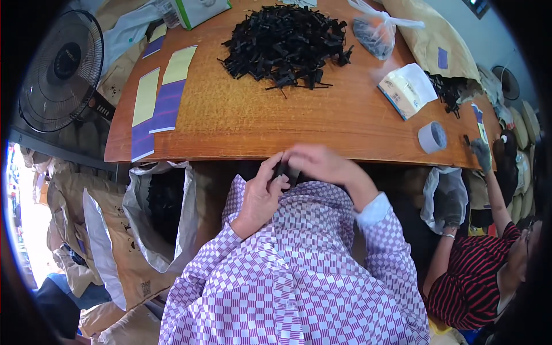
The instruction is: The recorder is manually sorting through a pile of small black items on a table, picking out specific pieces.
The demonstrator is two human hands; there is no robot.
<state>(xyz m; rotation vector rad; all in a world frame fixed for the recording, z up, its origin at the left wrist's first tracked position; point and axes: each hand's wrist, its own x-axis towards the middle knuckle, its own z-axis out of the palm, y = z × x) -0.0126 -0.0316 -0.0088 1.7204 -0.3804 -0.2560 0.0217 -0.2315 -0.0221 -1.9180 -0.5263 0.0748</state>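
Observation:
Just below the table's near edge, my left hand (pixel 257 200) is closed, its fingers curled round a small black plastic part (pixel 281 169). Most of that part is hidden by the fingers. My right hand (pixel 323 165) bends over from the right, close against the left fingertips. Motion smears its fingers, so their grip is unclear. Beyond both hands, a big heap of small black plastic parts (pixel 284 43) lies on the brown wooden table (pixel 230 126).
Purple-and-yellow strips (pixel 167 100) lie at the table's left. To the right are a paper packet (pixel 408 89), a tape roll (pixel 432 137) and a tied clear bag (pixel 375 35). An open sack (pixel 158 218) stands left of me. A co-worker (pixel 477 270) sits at the right. A fan (pixel 62 66) stands left.

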